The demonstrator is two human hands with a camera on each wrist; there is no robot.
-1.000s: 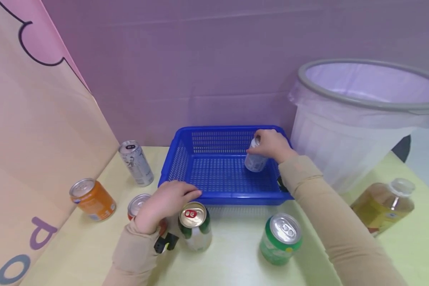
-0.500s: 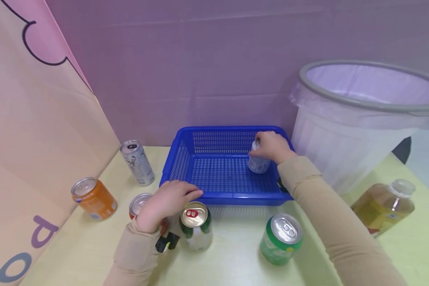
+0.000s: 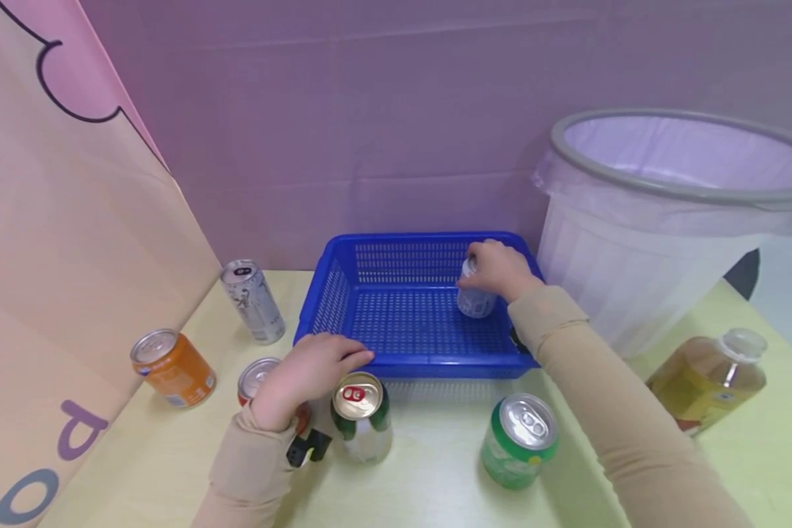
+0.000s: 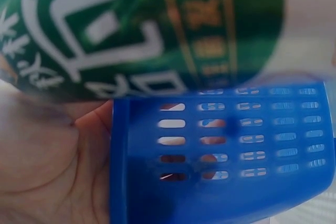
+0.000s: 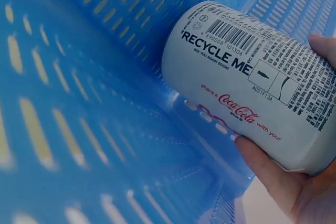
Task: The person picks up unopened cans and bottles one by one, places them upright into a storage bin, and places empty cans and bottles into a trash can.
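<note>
My right hand (image 3: pixel 498 270) holds a white Coca-Cola can (image 3: pixel 477 299) by its upper part, inside the right side of a blue plastic basket (image 3: pixel 409 361). In the right wrist view, thumb and fingers clasp the can (image 5: pixel 247 77) from both sides, its lower end near the slotted wall. My left hand (image 3: pixel 317 367) grips the basket's front left rim. Skin shows through the slots of the basket wall (image 4: pixel 231 198) in the left wrist view, with the palm outside. Just beside that hand stands a green and white can (image 3: pixel 363 425) with a gold top.
A red can (image 3: pixel 254 378) is partly hidden behind the left hand. Farther left stand an orange can (image 3: pixel 174 370) and a tall silver can (image 3: pixel 254 304). A green can (image 3: pixel 518 444), a bottle of yellow drink (image 3: pixel 706 381) and a lined white bin (image 3: pixel 640 271) are on the right.
The right hand and the white can have shifted very slightly within the basket. The left hand stays on the rim.
</note>
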